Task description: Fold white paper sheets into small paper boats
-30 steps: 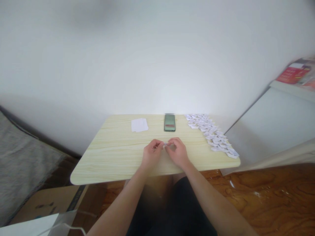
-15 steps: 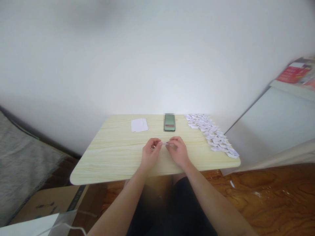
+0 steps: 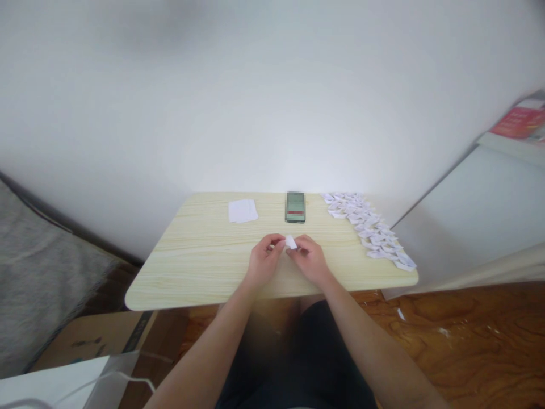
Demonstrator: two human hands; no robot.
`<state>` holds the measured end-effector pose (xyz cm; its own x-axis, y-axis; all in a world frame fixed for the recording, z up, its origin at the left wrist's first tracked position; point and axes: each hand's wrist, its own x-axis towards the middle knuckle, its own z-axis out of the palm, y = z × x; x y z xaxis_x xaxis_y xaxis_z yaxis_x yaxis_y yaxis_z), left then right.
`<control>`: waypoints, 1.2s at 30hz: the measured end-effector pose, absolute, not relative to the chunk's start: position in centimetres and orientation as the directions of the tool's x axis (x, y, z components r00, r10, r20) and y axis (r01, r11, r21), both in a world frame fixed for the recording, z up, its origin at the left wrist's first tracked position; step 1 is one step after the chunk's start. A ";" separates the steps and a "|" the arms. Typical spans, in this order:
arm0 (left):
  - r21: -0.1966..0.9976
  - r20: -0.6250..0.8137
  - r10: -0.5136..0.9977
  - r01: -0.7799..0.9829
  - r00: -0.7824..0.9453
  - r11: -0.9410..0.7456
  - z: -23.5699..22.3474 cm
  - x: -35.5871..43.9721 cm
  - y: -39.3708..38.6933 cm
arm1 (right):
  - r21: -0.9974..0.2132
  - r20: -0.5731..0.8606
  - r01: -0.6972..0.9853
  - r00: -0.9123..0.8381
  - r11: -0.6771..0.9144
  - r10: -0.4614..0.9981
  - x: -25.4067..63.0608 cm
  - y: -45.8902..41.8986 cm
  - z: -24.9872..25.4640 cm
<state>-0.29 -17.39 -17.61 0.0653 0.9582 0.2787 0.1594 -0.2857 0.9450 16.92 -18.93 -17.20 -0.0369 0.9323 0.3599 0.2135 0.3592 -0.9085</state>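
Note:
A small folded piece of white paper is pinched between my two hands above the table. My left hand closes thumb and fingers on its left side. On the other side my right hand grips its right edge, fingers curled over it. The folds are too small to make out. Beyond the hands, toward the wall, lies a stack of white paper sheets on the left. Many folded white paper boats are lined up in rows along the table's right side.
A phone with a blurred screen lies at the back of the pale wooden table. A white wall rises behind. A cardboard box stands at lower left, a white cabinet at right. Paper scraps dot the wooden floor.
The paper has turned between my fingers, from a thin edge to a broader white face. Both hands stay close together, and the whole view has shifted slightly.

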 end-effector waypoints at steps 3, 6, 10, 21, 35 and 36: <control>0.950 0.283 0.959 0.129 0.031 -0.285 -17.7 -0.4 -17.3 | -0.933 0.319 0.155 -0.067 0.326 0.945 16.8 -19.2 -16.9; 0.953 0.284 0.959 0.114 -0.003 -0.282 -17.4 -0.6 -17.4 | -0.961 0.265 0.056 -0.103 0.272 0.959 16.3 -20.1 -16.4; 0.942 0.317 0.948 0.120 -0.028 -0.312 -15.8 -1.0 -18.3 | -0.974 0.220 -0.096 -0.138 0.208 0.966 15.1 -21.7 -14.8; 0.906 0.416 0.909 0.099 -0.021 -0.412 -9.9 -1.0 -22.1 | -0.952 0.214 -0.263 -0.195 0.159 0.957 14.4 -25.0 -9.5; 0.919 0.366 0.927 0.127 0.079 -0.374 -8.4 -1.6 -23.6 | -0.967 0.203 -0.150 0.036 0.206 0.979 15.4 -25.4 -8.2; 0.927 0.347 0.931 0.108 0.112 -0.358 -8.3 -1.7 -23.6 | -0.972 0.195 -0.134 0.007 0.194 0.981 15.5 -25.4 -8.1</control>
